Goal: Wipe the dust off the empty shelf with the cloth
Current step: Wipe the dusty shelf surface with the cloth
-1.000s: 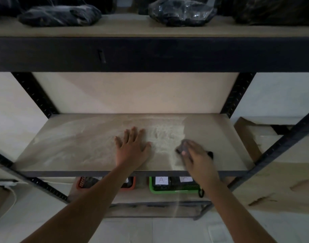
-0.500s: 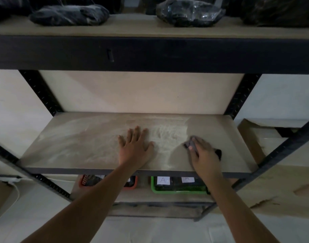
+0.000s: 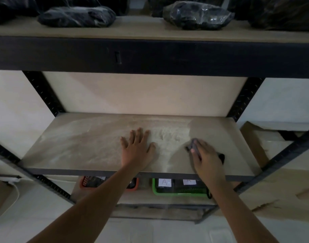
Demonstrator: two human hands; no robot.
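The empty wooden shelf (image 3: 83, 142) lies at mid height, pale dust spread over its left and middle parts, while its right part looks darker and cleaner. My left hand (image 3: 137, 149) rests flat on the board near the front edge, fingers spread, holding nothing. My right hand (image 3: 207, 159) presses a dark grey cloth (image 3: 192, 146) onto the board right of the dust patch. Most of the cloth is hidden under the palm; a dark corner pokes out at the wrist side.
Black plastic-wrapped bundles (image 3: 76, 16) lie on the upper shelf behind a black beam (image 3: 167, 57). Black perforated uprights (image 3: 43, 93) frame the sides. Below sit a red basket (image 3: 132, 186) and a green basket (image 3: 180, 192). Cardboard (image 3: 272, 190) leans at the right.
My right hand with the cloth slid away from the front edge toward the back and right, leaving a wiped arc in the dust. The left hand stayed flat in place.
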